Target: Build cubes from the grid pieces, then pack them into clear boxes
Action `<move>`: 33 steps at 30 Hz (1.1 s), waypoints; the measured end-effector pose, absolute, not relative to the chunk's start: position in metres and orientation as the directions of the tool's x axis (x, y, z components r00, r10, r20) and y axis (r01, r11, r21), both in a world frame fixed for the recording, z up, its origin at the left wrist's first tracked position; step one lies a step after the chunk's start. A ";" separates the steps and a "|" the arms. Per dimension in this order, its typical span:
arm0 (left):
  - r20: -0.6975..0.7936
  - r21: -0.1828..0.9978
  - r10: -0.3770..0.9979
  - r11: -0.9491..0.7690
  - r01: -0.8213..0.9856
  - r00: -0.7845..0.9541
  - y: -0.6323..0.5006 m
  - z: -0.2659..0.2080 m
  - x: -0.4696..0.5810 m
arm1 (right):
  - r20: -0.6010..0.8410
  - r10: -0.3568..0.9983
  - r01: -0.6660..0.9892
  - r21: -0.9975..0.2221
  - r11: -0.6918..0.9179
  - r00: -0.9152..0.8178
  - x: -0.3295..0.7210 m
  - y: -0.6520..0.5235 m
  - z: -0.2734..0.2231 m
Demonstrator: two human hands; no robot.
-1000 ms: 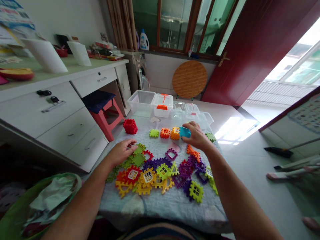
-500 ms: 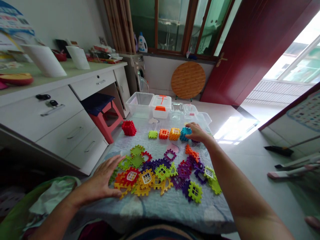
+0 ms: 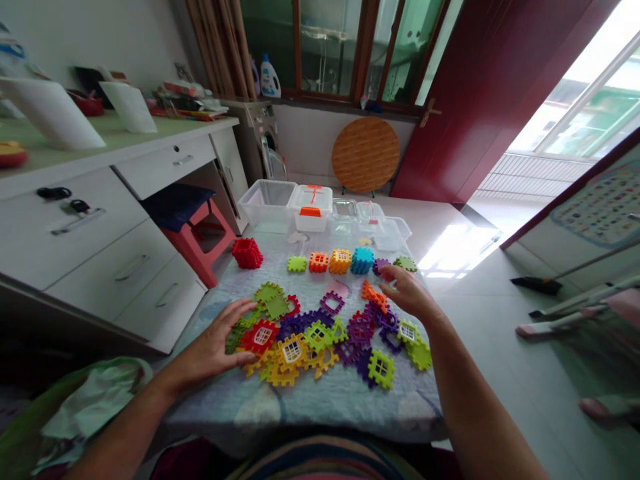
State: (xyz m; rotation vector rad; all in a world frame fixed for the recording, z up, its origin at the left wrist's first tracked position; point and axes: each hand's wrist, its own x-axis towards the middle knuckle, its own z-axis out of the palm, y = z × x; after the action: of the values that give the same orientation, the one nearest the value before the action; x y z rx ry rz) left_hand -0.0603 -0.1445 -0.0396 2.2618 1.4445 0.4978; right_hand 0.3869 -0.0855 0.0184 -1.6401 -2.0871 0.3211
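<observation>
My left hand [image 3: 220, 343] rests at the left edge of a pile of plastic interlocking building pieces, its fingers spread beside a red piece [image 3: 260, 335] and green pieces [image 3: 275, 305]. My right hand [image 3: 411, 291] hovers with fingers apart and nothing visible in them, above orange pieces [image 3: 374, 295] and close to a small purple stack [image 3: 381, 265]. Behind the pile stand a blue stack [image 3: 362, 261], a yellow stack [image 3: 340, 261], an orange stack [image 3: 319, 262], a light green piece [image 3: 297, 265] and a red stack [image 3: 247, 253]. Yellow pieces [image 3: 284, 370] and purple pieces [image 3: 359, 329] lie loose in front.
Clear plastic boxes stand along the table's far edge, among them an open box [image 3: 267, 203] and a lidded box with orange clips [image 3: 313, 210]. Green pieces [image 3: 405, 264] lie at the far right. A red stool [image 3: 200, 227] and white drawers [image 3: 120, 267] border the left.
My right hand has come away from the blue stack, toward me and to the right; that stack now stands uncovered. My left hand stays by the pile. The whole view has shifted slightly.
</observation>
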 end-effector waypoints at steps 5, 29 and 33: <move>0.079 0.558 0.920 -0.360 0.748 0.384 -0.134 -0.033 -0.042 | 0.085 0.988 0.916 -0.372 0.150 -0.128 0.381 -0.097 -0.011; 0.248 0.692 0.951 -0.307 0.653 0.184 -0.065 -0.038 0.002 | 0.051 0.844 0.752 -0.429 0.501 -0.533 0.318 -0.103 0.003; 0.253 0.707 0.950 -0.312 0.634 0.185 -0.065 -0.040 -0.001 | -0.012 0.789 0.742 -0.348 0.573 -0.615 0.292 -0.094 -0.003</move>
State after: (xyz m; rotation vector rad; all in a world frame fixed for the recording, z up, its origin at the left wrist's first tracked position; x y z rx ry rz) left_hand -0.0012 -0.0651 -0.0404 2.0194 1.4834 0.9399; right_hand 0.2917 -0.0944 -0.0026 -1.3003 -2.6561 0.4843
